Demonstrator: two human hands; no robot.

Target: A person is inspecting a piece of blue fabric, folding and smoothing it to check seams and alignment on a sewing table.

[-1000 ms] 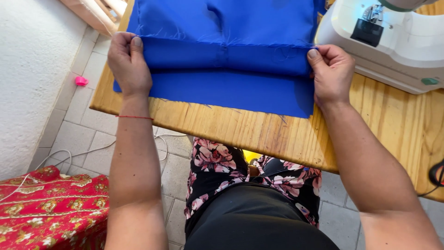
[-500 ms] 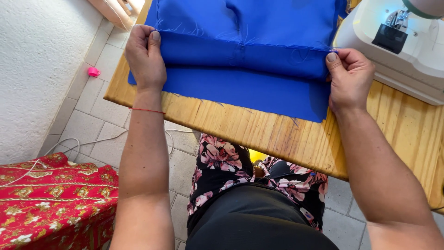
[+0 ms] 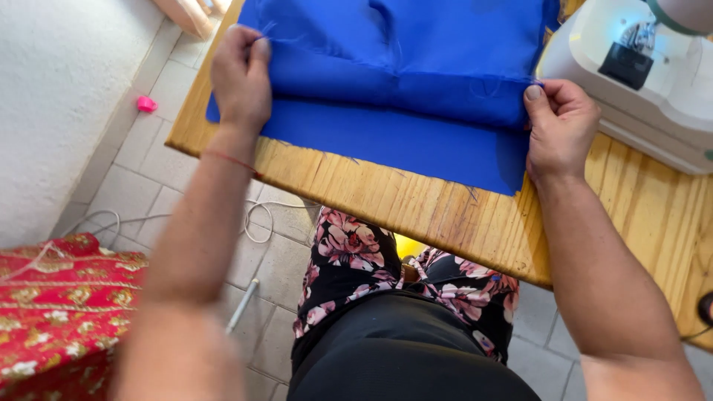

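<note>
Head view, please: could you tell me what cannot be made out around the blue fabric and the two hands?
- Blue fabric: its far part is cut off by the top edge.
- Left hand: the fingertips curl over the fabric fold, so the grip underneath is hidden.
- Right hand: the fingers beneath the fabric edge are hidden.
- Sewing machine: cut off by the top and right edges; the needle area is too small to read.
</note>
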